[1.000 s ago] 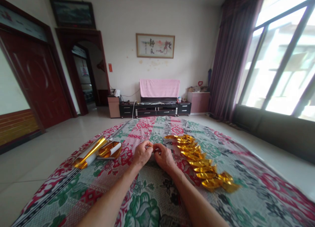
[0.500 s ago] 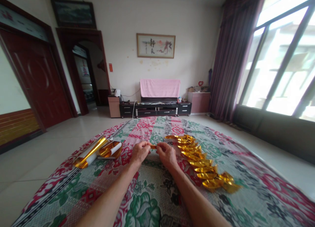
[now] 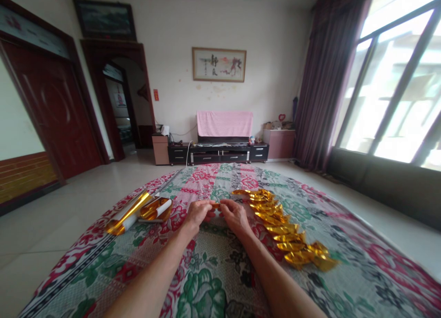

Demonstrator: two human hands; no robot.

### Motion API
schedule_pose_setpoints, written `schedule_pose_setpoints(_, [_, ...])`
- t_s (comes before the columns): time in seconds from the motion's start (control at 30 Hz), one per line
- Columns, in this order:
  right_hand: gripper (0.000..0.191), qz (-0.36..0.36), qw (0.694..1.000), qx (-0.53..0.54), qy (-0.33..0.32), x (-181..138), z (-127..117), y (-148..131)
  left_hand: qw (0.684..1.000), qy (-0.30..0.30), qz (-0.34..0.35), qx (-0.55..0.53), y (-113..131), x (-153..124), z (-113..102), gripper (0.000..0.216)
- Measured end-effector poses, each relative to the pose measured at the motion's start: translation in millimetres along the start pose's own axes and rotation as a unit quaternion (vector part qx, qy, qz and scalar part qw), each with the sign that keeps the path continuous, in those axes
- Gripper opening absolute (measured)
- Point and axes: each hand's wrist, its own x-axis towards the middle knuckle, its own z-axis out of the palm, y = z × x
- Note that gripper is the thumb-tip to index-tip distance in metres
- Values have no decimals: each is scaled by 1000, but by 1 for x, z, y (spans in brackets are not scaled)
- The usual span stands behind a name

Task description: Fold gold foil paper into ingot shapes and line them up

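Note:
Between my two hands is a small folded piece of gold foil paper (image 3: pixel 216 206), mostly covered by the fingers. My left hand (image 3: pixel 198 214) pinches its left end, and my right hand (image 3: pixel 234 214) pinches the right end. Right of the hands, several folded gold paper ingots (image 3: pixel 275 217) lie in an overlapping row that runs from the far middle toward the near right. To the left rest curled sheets of gold foil paper (image 3: pixel 132 210) with white backs, partly rolled up.
A flowered cloth (image 3: pixel 201 290) in red, green and grey covers the round surface under my hands. Beyond it stands a low black cabinet (image 3: pixel 220 156) with a pink cloth (image 3: pixel 224 123) above it. A window (image 3: pixel 396 93) and purple curtain (image 3: pixel 319 88) are at the right.
The left fingers have closed in over the foil piece, so less of it shows between the hands. The ingots and loose sheets stay where they were; the view has shifted very slightly.

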Motion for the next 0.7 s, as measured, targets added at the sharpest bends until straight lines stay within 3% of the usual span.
schedule_pose_setpoints(0.33, [33,-5,999,-42,-14,-1,-1,0,999,-19,18,45,-4,1,0,30])
schedule_pose_setpoints(0.7, [33,-17,996,-86,-3,0,-3,-3,999,-34,-19,-1,3,-5,5,30])
